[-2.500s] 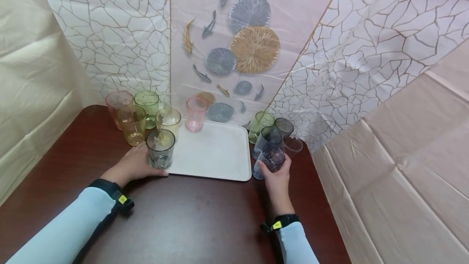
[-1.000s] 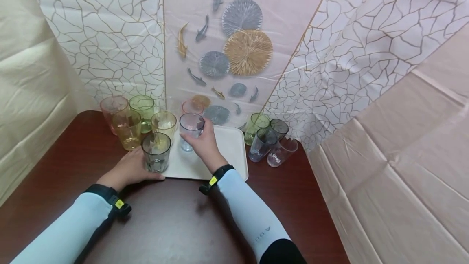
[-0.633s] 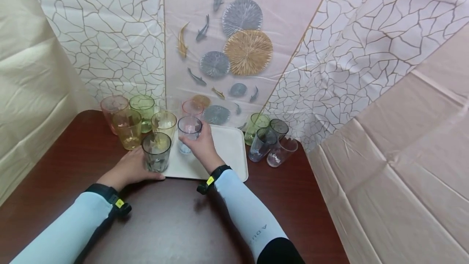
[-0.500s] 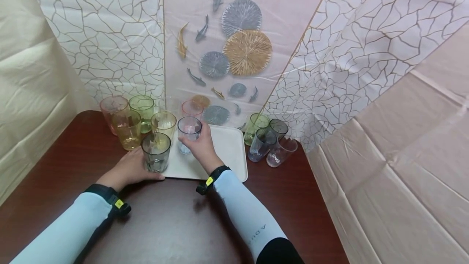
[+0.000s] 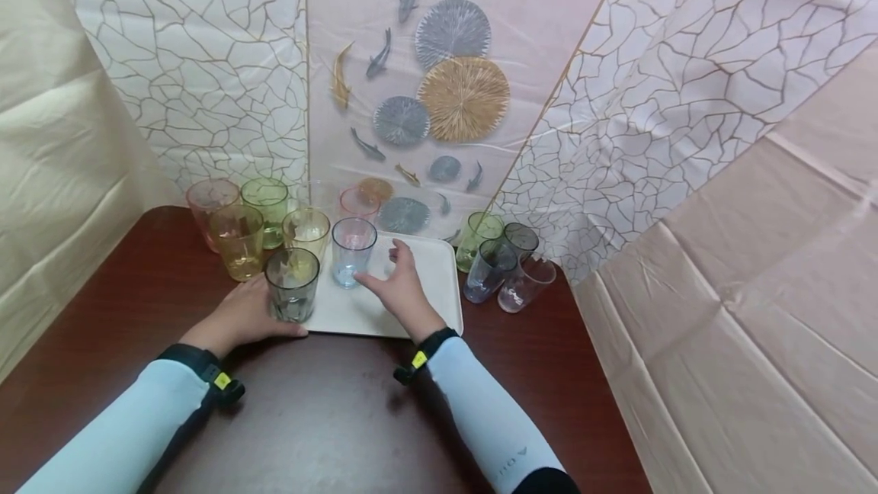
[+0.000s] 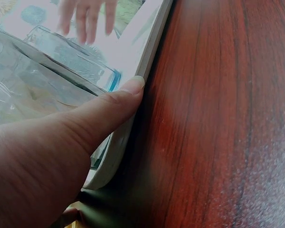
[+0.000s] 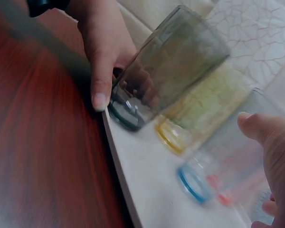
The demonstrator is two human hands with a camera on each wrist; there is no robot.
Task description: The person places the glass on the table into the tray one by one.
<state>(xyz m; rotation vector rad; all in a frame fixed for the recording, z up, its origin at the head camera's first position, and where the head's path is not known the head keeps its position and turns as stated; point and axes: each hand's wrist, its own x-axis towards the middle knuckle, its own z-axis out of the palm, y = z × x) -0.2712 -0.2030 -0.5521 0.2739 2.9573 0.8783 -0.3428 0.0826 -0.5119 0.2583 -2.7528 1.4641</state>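
Four glasses crowd the worktop (image 5: 329, 402) just right of the white tray (image 5: 428, 269): a lime glass (image 5: 475, 241), a charcoal glass (image 5: 527, 238), a blue-grey glass (image 5: 488, 273) and a clear purplish glass (image 5: 524, 288). To the tray's left I have a pink tumbler (image 5: 209, 208), a green tumbler (image 5: 273, 226) and an amber tumbler (image 5: 236, 250). On the tray, a grey glass (image 5: 293, 292) stands at the near left corner and screens part of my left grip (image 5: 243, 315); a yellow glass (image 5: 306, 231) is behind it, and a rosy glass (image 5: 360, 200) shows at the back. My left grip has its thumb on the tray's front edge, but with the fingers mostly hidden I cannot tell how closed it is. The blue glass (image 5: 352, 254) stands upright on the tray, between the yellow glass and my right grip (image 5: 405, 288). That grip is spread wide and holds nothing, its thumb tip right by the glass's lower side; I cannot tell whether they touch. Half a second ago it was wrapped round the blue glass; now the fingers have come away to the right, while the glass has stayed put
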